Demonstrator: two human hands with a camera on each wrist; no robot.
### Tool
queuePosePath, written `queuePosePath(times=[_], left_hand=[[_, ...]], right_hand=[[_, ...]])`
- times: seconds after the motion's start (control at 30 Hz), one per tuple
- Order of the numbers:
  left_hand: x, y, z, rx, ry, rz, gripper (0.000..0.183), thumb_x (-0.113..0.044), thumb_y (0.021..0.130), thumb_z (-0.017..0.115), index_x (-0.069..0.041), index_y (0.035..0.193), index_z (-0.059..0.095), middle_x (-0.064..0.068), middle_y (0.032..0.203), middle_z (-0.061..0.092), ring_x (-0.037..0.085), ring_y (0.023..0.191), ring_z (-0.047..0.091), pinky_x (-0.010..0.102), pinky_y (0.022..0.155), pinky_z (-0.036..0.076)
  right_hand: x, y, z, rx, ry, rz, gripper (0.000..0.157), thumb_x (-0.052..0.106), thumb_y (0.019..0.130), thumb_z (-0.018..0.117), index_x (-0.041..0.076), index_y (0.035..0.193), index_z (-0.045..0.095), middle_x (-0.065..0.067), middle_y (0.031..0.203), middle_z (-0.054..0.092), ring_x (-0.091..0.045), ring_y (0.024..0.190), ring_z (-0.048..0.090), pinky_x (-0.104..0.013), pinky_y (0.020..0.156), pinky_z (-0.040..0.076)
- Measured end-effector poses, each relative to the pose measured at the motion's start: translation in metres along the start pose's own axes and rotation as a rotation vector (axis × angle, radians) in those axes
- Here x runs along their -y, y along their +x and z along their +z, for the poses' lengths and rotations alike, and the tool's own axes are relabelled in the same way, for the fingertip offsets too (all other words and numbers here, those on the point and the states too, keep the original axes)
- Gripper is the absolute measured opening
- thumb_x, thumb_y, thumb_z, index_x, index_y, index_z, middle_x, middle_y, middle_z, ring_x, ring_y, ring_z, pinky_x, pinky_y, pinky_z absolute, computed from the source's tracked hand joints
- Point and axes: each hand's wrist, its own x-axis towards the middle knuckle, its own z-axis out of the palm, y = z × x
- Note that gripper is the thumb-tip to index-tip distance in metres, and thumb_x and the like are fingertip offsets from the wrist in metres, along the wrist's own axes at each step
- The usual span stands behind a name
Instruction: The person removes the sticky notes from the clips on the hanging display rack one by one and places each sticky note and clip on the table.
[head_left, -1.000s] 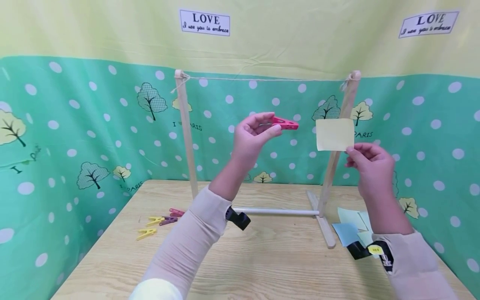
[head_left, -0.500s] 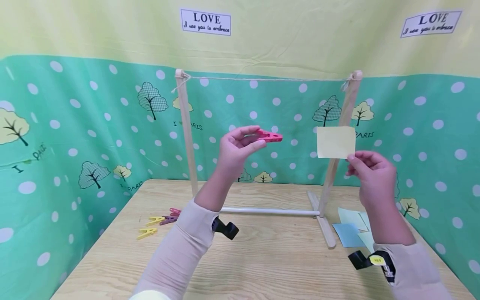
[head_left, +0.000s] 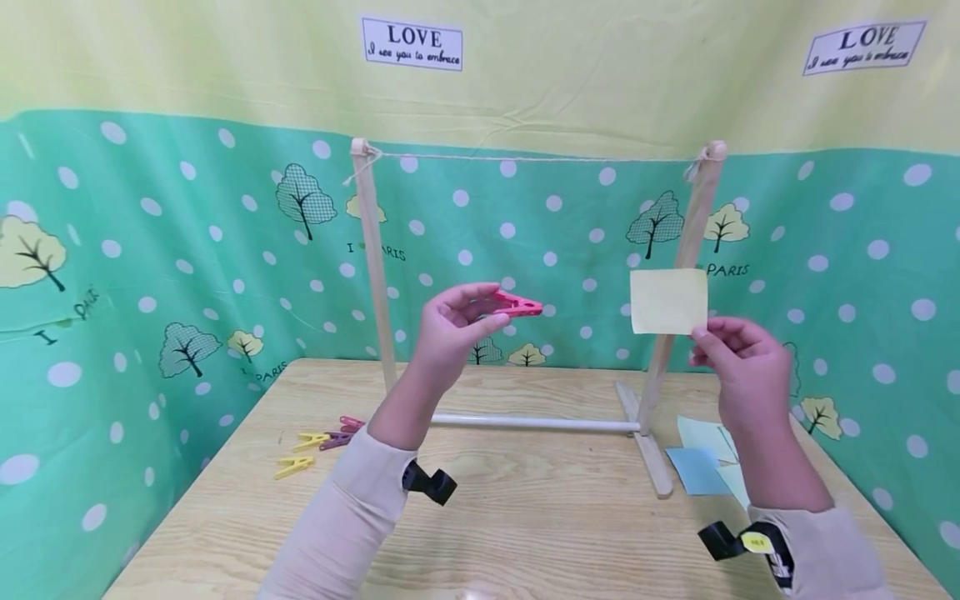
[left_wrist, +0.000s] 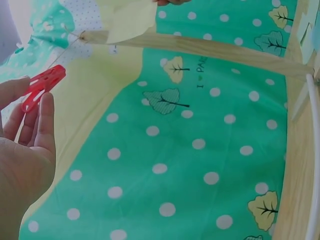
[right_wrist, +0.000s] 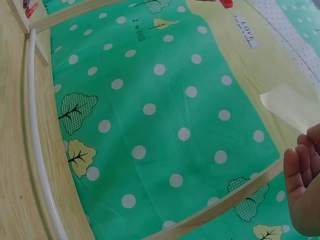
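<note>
Between thumb and fingers my left hand (head_left: 452,327) pinches a red clothespin (head_left: 521,306), its nose pointing right; the left wrist view shows the same clothespin (left_wrist: 44,86) at the fingertips. My right hand (head_left: 750,362) pinches a pale yellow sticky note (head_left: 669,302) by its lower right corner. That note overlaps the right wooden post (head_left: 693,221) in the head view. Both hands are raised above the table, below a string (head_left: 540,158) tied between the two posts. In the right wrist view, the note (right_wrist: 290,107) extends up from the fingers.
Several clothespins, including a yellow clothespin (head_left: 294,467) and a purple clothespin (head_left: 335,440), lie on the table (head_left: 525,508) at left. A blue sticky note (head_left: 697,471) and pale green notes (head_left: 701,435) lie at right. A white rod (head_left: 525,422) runs low between the posts.
My left hand has moved down and to the left with the red clothespin. The right hand has lowered a little with the yellow note still pinched.
</note>
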Motion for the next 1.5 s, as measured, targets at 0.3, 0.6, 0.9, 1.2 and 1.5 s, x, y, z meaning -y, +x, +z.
queuePosePath(times=[0.3, 0.6, 0.9, 1.2, 1.5], left_hand=[[0.001, -0.015, -0.02, -0.04, 0.011, -0.025, 0.033, 0.01, 0.082, 0.07, -0.008, 0.11, 0.07, 0.009, 0.104, 0.072, 0.023, 0.101, 0.068, 0.037, 0.09, 0.055], [0.003, -0.033, -0.036, -0.055, 0.013, -0.04, 0.035, 0.011, 0.081, 0.07, 0.0, 0.114, 0.068, 0.009, 0.109, 0.071, 0.022, 0.102, 0.067, 0.033, 0.091, 0.054], [0.003, -0.052, -0.051, -0.09, 0.017, -0.065, 0.036, 0.013, 0.081, 0.069, 0.002, 0.114, 0.066, 0.008, 0.104, 0.071, 0.021, 0.101, 0.067, 0.033, 0.09, 0.054], [0.003, -0.068, -0.07, -0.111, 0.021, -0.053, 0.036, 0.014, 0.081, 0.069, 0.008, 0.116, 0.064, 0.007, 0.104, 0.071, 0.019, 0.099, 0.068, 0.035, 0.09, 0.054], [-0.001, -0.086, -0.093, -0.171, 0.039, -0.067, 0.036, 0.016, 0.083, 0.066, 0.004, 0.116, 0.065, 0.006, 0.103, 0.072, 0.018, 0.099, 0.068, 0.034, 0.09, 0.054]], right_hand=[[-0.005, -0.008, -0.005, -0.003, 0.006, 0.012, 0.012, -0.002, 0.083, 0.075, -0.005, 0.092, 0.067, -0.007, 0.077, 0.067, -0.016, 0.062, 0.061, -0.022, 0.057, 0.057], [-0.011, -0.018, -0.012, -0.019, 0.016, 0.039, 0.01, -0.001, 0.084, 0.074, -0.004, 0.093, 0.068, -0.007, 0.078, 0.067, -0.017, 0.063, 0.061, -0.022, 0.057, 0.057], [-0.02, -0.028, -0.021, -0.034, -0.026, 0.075, 0.013, 0.0, 0.085, 0.073, -0.005, 0.096, 0.068, -0.006, 0.078, 0.068, -0.017, 0.065, 0.062, -0.022, 0.059, 0.057], [-0.028, -0.035, -0.033, -0.02, 0.032, 0.066, 0.007, -0.002, 0.086, 0.071, -0.004, 0.093, 0.068, -0.006, 0.077, 0.068, -0.015, 0.064, 0.062, -0.022, 0.056, 0.057], [-0.034, -0.04, -0.046, -0.057, -0.01, 0.097, 0.012, 0.0, 0.086, 0.072, -0.005, 0.096, 0.068, -0.005, 0.081, 0.069, -0.015, 0.066, 0.063, -0.022, 0.057, 0.057]])
